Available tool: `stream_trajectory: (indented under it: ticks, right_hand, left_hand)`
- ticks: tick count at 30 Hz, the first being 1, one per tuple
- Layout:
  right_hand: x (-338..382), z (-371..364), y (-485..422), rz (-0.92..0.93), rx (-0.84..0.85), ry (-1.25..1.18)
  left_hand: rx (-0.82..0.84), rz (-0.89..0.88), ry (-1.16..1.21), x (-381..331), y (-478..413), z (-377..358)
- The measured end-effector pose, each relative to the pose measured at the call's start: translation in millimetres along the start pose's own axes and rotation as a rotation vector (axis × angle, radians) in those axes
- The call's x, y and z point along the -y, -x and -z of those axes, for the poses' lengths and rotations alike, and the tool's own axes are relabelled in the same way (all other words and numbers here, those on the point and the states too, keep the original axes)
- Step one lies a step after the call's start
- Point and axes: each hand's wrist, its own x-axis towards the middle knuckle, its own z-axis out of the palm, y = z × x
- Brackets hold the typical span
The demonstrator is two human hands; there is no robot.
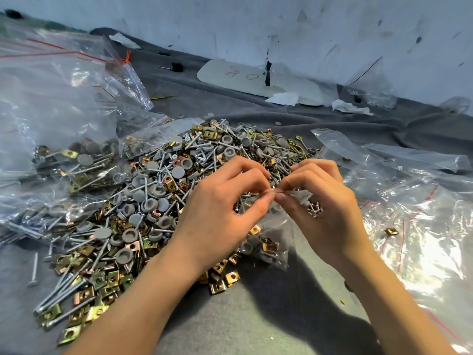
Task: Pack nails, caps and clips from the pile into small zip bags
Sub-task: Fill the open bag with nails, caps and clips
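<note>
In the head view, both hands meet over the near right edge of the pile point(163, 190), a wide heap of silver nails, round grey caps and brass-coloured square clips spread on a grey cloth point(256, 316). The left hand point(222, 208) and the right hand point(325, 206) are close together, fingertips almost touching. Each pinches the top edge of a small zip bag point(266, 242) between thumb and fingers. The bag hangs below the hands, its lower end resting on the cloth just beside the pile, and a few clips and grey caps show through the clear plastic. A small bunch of nails point(314, 210) sticks out under the curled fingers of the right hand. To the left, large clear bags point(64, 124) with red zip lines lie partly over the pile, and the same mix of nails, caps and clips shows through them. To the right lies a spread of flat clear zip bags point(409, 201), with a single loose clip point(391, 231) on top. One loose nail point(34, 269) lies apart on the cloth at the left. Farther back, near the marked white wall point(281, 26), lie a pale card point(238, 75) with handwriting, too small to read, and crumpled white paper point(284, 98).
</note>
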Motion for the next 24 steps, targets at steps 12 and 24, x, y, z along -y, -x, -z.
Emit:
stream_trajectory:
  ticks: [12, 24]
  right_hand:
    - [-0.8, 1.3, 1.8, -0.022, 0.001, -0.09]
    - [-2.3, 3.3, 0.6, -0.142, -0.001, -0.349]
  left_hand:
    - [0.001, -0.009, 0.034, -1.0, 0.3, 0.7]
    - [-0.012, 0.029, 0.047, -0.9, -1.3, 3.0]
